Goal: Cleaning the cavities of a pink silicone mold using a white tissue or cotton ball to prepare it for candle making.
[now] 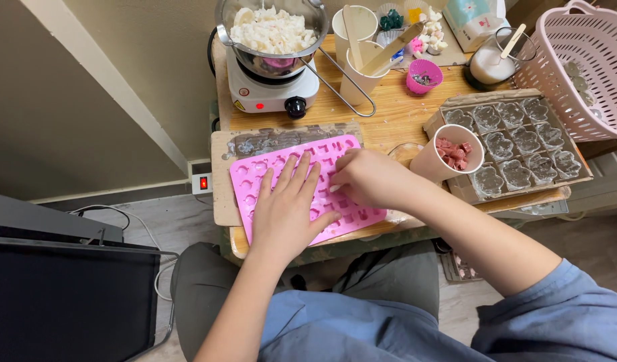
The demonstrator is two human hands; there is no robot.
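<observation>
Both hands work on a pink silicone mould (261,175) at the front of the bench (389,114).

The left hand (286,211) lies flat and open, pressing the mould down; the right hand (370,178) is curled over the small cavities, its fingertips hidden, so I cannot tell if it pinches something. It seems a filling step; the next piece needs careful placing. A cup of pink pieces (452,152) stands just beside.

Flat pink silicone mould (255,175) on table-edge board

Mold (255,175) front, stove (273,90) behind, cup (449,153) right.
</observation>
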